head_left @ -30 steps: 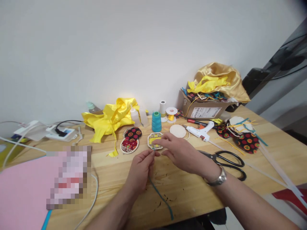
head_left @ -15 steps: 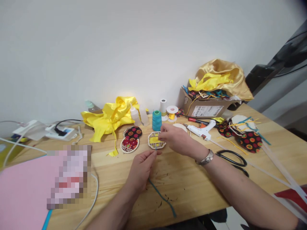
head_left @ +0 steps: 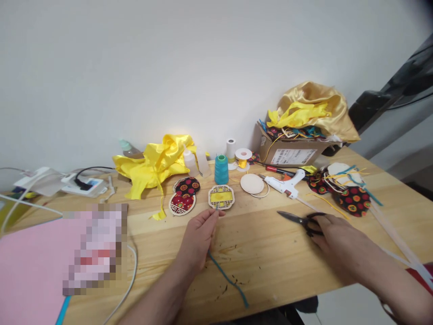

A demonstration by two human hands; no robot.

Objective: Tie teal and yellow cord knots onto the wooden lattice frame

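Note:
My left hand (head_left: 202, 230) is closed in a pinch on a teal cord (head_left: 230, 280), whose loose end trails over the table toward me. Just beyond the fingertips lies a wooden lattice ornament (head_left: 221, 197) with yellow fabric in its middle. At the right, my right hand (head_left: 333, 232) is closed around the black handles of a pair of scissors (head_left: 294, 218); the blades point left and look shut. A cone of teal thread (head_left: 221, 170) stands behind the ornament. Left of it lie fabric-covered ornament pieces (head_left: 184, 196), dark with a red pattern.
Round wooden discs (head_left: 252, 184) and a white glue gun (head_left: 287, 185) lie right of the ornament. A cardboard box (head_left: 287, 151) of fabric stands at the back right. Yellow satin (head_left: 155, 164), a power strip (head_left: 84, 186) and a pink sheet (head_left: 30, 262) are on the left.
My right hand has left the ornament, moved right and toward me, and taken hold of the scissors' handles. My left hand keeps its pinch on the cord in nearly the same spot.

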